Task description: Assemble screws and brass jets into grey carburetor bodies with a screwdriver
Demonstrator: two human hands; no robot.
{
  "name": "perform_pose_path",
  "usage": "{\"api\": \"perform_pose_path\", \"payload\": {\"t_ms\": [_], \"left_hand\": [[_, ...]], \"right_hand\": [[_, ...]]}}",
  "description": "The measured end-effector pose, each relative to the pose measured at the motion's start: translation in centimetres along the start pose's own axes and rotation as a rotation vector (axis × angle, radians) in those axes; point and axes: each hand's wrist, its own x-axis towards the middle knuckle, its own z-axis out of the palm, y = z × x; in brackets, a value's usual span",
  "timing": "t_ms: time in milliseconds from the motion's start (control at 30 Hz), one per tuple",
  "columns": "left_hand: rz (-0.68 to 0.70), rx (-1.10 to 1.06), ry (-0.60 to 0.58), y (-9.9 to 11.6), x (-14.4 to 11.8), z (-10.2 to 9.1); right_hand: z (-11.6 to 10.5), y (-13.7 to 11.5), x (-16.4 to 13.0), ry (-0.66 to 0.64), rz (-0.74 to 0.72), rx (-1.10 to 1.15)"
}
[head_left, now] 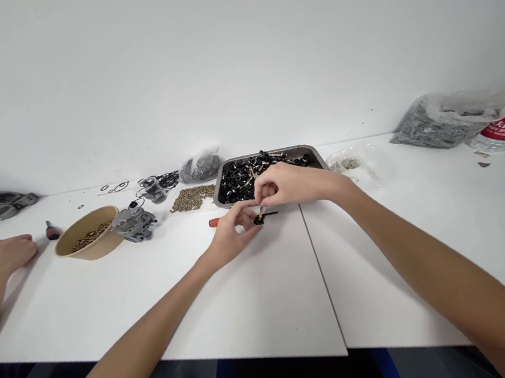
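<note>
Your left hand pinches a small black part on the white table, just in front of the metal tray; your right hand grips a thin brass pin standing upright in it. A black stem points right from the part. Both forearms reach forward, the right hand bent over the left. Your fingers hide the part's shape. Another person's hand rests far left.
</note>
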Motion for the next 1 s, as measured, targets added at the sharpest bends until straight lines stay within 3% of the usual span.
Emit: {"api": "perform_pose_path", "payload": {"t_ms": [367,1000], "left_hand": [[-0.059,-0.132,0.004,0.42,0.31,-0.13],[-0.05,-0.05,0.014,0.26,0.18,-0.33]], "right_hand": [[0.57,-0.18,0.32,0.006,-0.014,-0.049],[0.66,-0.14,0.33,-0.03,-0.006,-0.046]]}}
